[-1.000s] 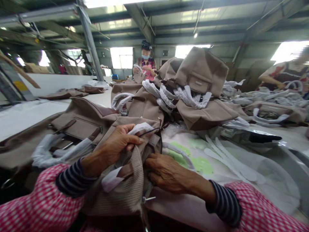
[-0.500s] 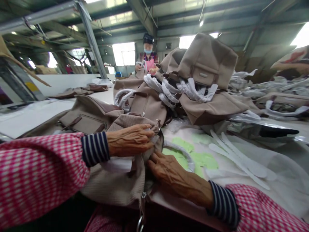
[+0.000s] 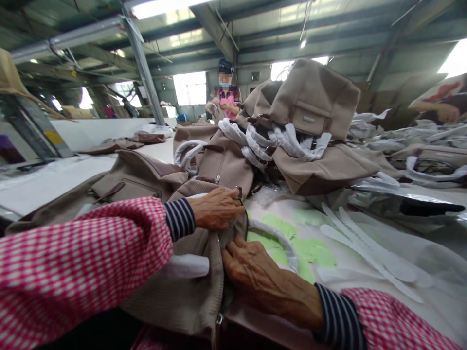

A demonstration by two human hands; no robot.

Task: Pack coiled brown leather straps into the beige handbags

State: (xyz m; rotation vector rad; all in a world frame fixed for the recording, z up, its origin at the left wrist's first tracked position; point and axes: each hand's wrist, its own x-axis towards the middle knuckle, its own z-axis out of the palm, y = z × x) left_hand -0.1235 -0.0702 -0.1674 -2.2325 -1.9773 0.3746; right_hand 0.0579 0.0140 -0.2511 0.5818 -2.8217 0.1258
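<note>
Ribbed taupe bag (image 3: 175, 301), directly in front of me on the near side of the worktable (image 3: 54, 180), with its opening between my two hands. My left hand (image 3: 219, 209) lies over the far end of the opening; my right hand (image 3: 270, 282) is bent at its right edge. Fingertips are hidden at both, so I cannot tell whether either grips cloth or merely presses. In my judgement, the opening is best handled with the left hand steadying the far rim and the right working along the edge, cloth kept flat and clear of the zip pull (image 3: 219, 318). Possible obstructions: a white-wrapped handle (image 3: 189, 266) below my left forearm, and a second wrapped handle (image 3: 288, 243) curving beside my right hand, over green pieces (image 3: 321, 253). White strips (image 3: 365, 253) lie farther right; another bag (image 3: 142, 170) crowds the left; piled bags (image 3: 310, 97) limit reach forward. A co-worker (image 3: 226, 99) stands beyond.
</note>
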